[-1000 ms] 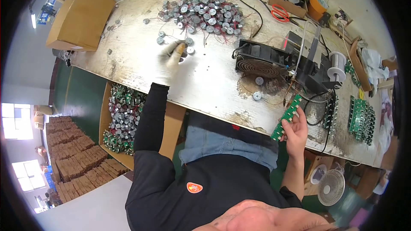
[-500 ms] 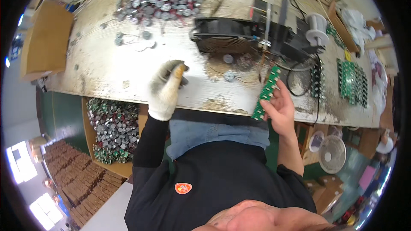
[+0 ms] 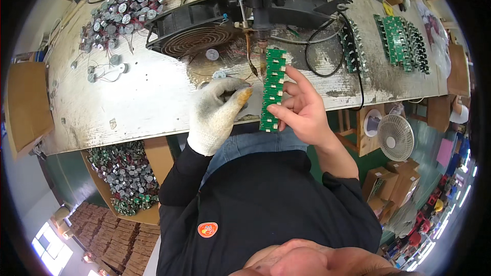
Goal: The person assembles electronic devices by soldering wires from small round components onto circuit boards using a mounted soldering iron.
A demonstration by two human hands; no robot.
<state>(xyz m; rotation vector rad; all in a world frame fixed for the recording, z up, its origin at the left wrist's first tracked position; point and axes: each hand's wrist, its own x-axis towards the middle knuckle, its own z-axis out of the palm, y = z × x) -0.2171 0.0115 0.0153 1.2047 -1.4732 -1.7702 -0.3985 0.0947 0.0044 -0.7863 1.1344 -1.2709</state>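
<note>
The bare right hand (image 3: 304, 110) pinches one long, narrow green circuit board strip (image 3: 272, 89) between thumb and fingers, closed on its right edge near the lower end, so the strip stands lengthwise away from the body with its upper end just under the tip of the black soldering machine (image 3: 266, 0). Just to the left of that grip, the left hand (image 3: 217, 112), in one dirty white knitted glove, is curled with its orange-stained fingertips (image 3: 244, 93) almost at the strip's left edge; whether they pinch anything I cannot tell. Beyond the grip, up and to the left, lies one round black fan with a wire grille (image 3: 192, 33), and further left a heap of small silver round parts with wires (image 3: 120, 13), too many to count. To the right of the grip, green boards lie in two groups (image 3: 401, 38) on the worn white workbench (image 3: 148, 92). Below and left, an open cardboard box (image 3: 123, 174) holds more silver parts.
</note>
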